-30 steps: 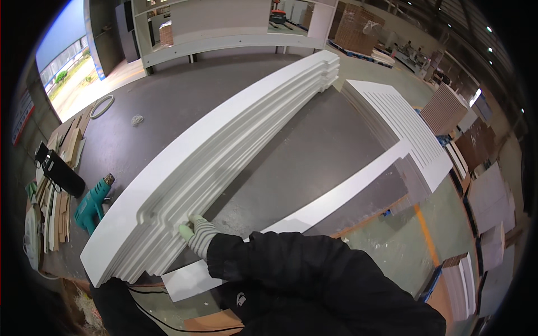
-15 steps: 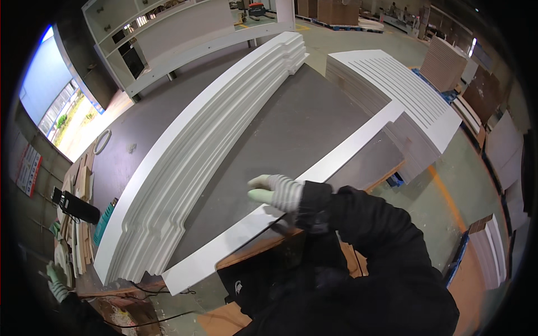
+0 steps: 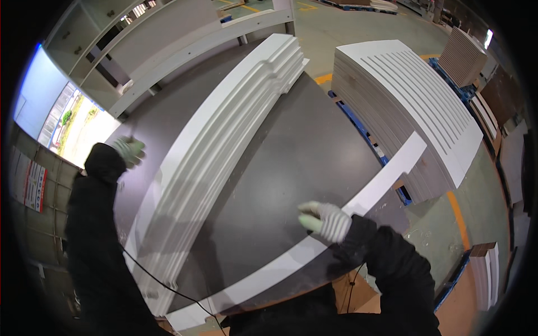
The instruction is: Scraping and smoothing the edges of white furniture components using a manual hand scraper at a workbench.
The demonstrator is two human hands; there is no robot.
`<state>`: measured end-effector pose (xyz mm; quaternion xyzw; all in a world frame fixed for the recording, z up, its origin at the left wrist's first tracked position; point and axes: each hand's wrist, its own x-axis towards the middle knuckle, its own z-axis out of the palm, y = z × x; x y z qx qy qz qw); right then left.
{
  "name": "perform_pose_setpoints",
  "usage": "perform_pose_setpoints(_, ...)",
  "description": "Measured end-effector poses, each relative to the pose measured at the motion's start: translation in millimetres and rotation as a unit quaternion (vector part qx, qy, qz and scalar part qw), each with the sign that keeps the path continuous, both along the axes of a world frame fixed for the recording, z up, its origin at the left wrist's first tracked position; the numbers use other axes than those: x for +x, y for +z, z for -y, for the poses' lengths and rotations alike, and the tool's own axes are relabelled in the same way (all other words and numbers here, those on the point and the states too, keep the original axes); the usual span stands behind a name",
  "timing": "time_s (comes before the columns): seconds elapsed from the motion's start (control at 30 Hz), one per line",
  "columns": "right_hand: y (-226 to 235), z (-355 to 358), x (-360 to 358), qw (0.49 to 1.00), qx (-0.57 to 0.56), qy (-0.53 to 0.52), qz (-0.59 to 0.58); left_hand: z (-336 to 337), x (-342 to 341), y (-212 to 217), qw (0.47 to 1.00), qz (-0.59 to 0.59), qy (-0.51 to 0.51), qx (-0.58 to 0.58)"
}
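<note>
Because the white strip (image 3: 302, 255) is long and slender, lying along the table's (image 3: 263, 218) near right side, it seems best steadied at two well-spaced points, clear of the black cord (image 3: 162, 280). The right hand (image 3: 326, 220) is over it, thumb and fingers narrowly parted, visibly empty; contact is unclear. The left hand (image 3: 129, 151), loosely curled left of the stack (image 3: 216, 145), appears empty.
</note>
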<state>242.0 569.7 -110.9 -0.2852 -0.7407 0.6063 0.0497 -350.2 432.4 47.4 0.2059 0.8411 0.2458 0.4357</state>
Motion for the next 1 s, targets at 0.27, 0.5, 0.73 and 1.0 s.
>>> perform_pose_setpoints(0.27, -35, -10, 79, 0.94, -0.24, -0.215, 0.11, -174, 35, -120, 0.967, 0.003, -0.148, -0.209)
perform_pose_setpoints(0.5, -62, 5, 76, 0.901, -0.285, -0.269, 0.186, -282, 60, -190, 0.945, 0.034, -0.227, -0.231)
perform_pose_setpoints(0.73, -61, 0, 41, 0.928, -0.24, -0.237, 0.158, -289, 82, -224, 0.938, 0.06, -0.25, -0.234)
perform_pose_setpoints(1.0, -72, 5, 10, 0.971, -0.109, -0.175, 0.123, -286, 122, -227, 0.932, 0.09, -0.281, -0.209)
